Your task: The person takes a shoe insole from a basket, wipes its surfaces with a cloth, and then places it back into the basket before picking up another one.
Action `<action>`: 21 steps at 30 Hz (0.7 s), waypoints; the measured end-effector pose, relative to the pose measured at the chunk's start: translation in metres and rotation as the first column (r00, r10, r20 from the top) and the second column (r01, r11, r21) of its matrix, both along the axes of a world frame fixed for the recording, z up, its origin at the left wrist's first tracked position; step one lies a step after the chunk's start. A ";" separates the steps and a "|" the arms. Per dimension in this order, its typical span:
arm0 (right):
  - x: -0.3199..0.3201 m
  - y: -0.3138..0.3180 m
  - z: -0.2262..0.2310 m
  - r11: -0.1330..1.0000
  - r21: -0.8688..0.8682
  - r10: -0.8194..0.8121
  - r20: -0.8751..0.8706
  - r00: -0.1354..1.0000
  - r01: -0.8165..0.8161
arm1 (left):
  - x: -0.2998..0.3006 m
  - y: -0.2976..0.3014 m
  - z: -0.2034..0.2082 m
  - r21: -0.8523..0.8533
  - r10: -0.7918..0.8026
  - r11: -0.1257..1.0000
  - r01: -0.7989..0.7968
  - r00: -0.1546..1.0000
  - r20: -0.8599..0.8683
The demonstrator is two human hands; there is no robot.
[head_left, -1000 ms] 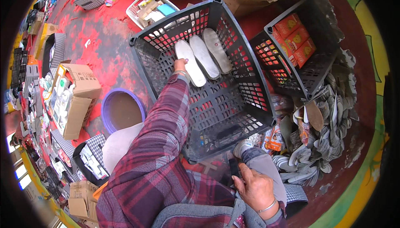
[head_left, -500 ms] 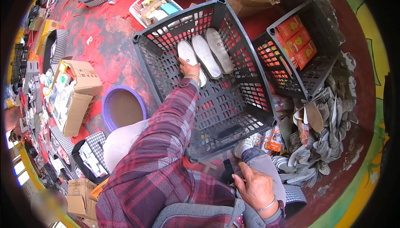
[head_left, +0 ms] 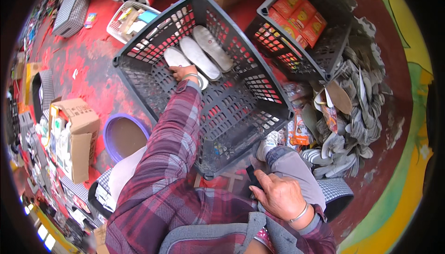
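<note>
Inside the black plastic crate (head_left: pixel 218 154), three greyish-white insoles lie side by side on the slatted floor. My left hand (head_left: pixel 183 71) reaches in and has its fingers round the left insole (head_left: pixel 175 56), covering part of its lower half. To the right of it are the middle insole (head_left: pixel 199 58) and the right insole (head_left: pixel 214 50), which nothing touches. My right hand (head_left: pixel 279 196) rests by my right knee, with index finger and thumb apart and the other fingers partly hidden. Just beyond its fingertips is a narrow black piece (head_left: pixel 251 174) whose kind I cannot make out.
A second black crate (head_left: pixel 331 66) with orange boxes (head_left: pixel 301 17) stands at the right. Beside it lies a big heap of insoles (head_left: pixel 364 101). On the left are a purple basin (head_left: pixel 107 135) of murky water and an open cardboard box (head_left: pixel 83 135). A white basket (head_left: pixel 116 25) stands behind.
The whole view has shifted, so the crates and basin appear further left and slightly higher. My left hand stays on the left insole, and my right hand remains near my knee.
</note>
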State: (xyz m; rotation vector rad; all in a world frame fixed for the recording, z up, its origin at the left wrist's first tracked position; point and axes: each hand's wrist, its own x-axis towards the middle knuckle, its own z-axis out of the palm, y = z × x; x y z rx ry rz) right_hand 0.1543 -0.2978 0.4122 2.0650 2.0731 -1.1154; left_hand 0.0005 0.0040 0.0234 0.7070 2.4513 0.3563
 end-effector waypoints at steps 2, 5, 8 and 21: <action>0.001 -0.001 0.000 1.000 0.022 -0.002 -0.015 1.000 0.002 | 0.013 -0.003 0.005 -0.011 -0.045 0.999 0.045 0.999 0.030; -0.004 -0.001 0.004 1.000 -0.012 -0.009 0.022 1.000 0.009 | 0.020 0.000 0.013 -0.030 -0.075 0.997 0.076 0.997 0.024; -0.004 -0.003 0.003 1.000 -0.008 -0.003 0.020 1.000 0.003 | 0.022 0.003 0.012 -0.045 -0.077 0.996 0.077 0.997 0.001; 0.001 -0.005 0.005 1.000 -0.022 -0.018 0.023 1.000 0.018 | 0.016 0.001 0.002 -0.042 -0.096 0.995 0.092 0.991 -0.091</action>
